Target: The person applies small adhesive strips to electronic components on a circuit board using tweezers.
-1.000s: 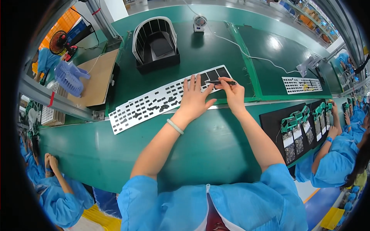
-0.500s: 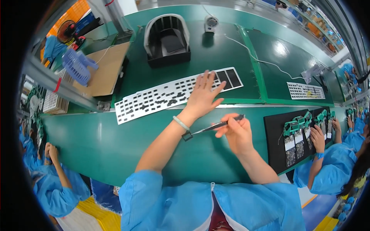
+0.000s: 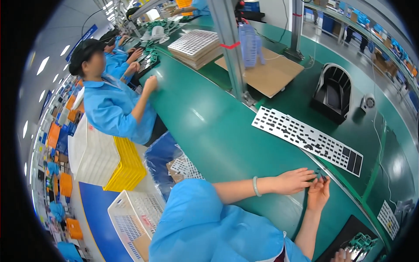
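Over the green bench, my left hand (image 3: 295,180) meets my right hand (image 3: 318,192) close to the bench's metal edge strip. The left fingers are pressed together at a small dark thing, too small to make out. My right hand pinches dark tweezers (image 3: 322,177), mostly hidden by its fingers. Beyond the hands lies a long white sheet (image 3: 301,135) with rows of small black pieces and larger black panels at its right end. Loose black pieces are scattered over its middle.
Behind the sheet stand a black open bin (image 3: 334,94) and a small camera-like device (image 3: 368,103). A metal post (image 3: 229,48) rises beside a cardboard sheet (image 3: 270,76) and stacked white sheets (image 3: 194,43). Co-workers sit left; another hand (image 3: 342,255) is near a black mat (image 3: 345,238).
The view has swung to the left. My left hand has come off the white sheet and joined my right hand. The tweezers, plainly visible before with a black square at their tip, are now mostly covered.
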A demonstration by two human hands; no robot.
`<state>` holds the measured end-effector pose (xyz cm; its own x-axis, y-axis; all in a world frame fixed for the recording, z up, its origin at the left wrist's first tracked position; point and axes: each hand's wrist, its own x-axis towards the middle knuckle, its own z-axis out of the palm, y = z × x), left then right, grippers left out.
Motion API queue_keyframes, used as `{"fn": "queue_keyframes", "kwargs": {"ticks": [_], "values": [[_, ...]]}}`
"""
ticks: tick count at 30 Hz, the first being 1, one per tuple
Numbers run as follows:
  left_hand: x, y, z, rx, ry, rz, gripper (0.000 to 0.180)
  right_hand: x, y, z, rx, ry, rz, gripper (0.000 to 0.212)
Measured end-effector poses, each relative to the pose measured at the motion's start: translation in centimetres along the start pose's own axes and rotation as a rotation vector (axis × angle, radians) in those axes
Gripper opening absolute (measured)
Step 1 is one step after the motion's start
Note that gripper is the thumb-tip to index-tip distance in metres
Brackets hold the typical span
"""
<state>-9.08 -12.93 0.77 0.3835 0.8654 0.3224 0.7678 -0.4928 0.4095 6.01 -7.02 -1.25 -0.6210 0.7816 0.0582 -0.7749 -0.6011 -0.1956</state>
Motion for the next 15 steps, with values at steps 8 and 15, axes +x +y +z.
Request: {"fn": "queue_keyframes", "kwargs": {"ticks": [8, 15], "values": [[-0.4, -0.6, -0.5, -0.066, 0.032, -0.007, 0.038, 0.4, 0.4, 0.4, -0.186, 0.157, -0.084, 0.021], [-0.2, -0.7, 0.0, -0.042, 0.063, 0.021, 0.036, 0.2, 0.3, 0.8, -0.247, 0.170, -0.097, 0.023]]}}
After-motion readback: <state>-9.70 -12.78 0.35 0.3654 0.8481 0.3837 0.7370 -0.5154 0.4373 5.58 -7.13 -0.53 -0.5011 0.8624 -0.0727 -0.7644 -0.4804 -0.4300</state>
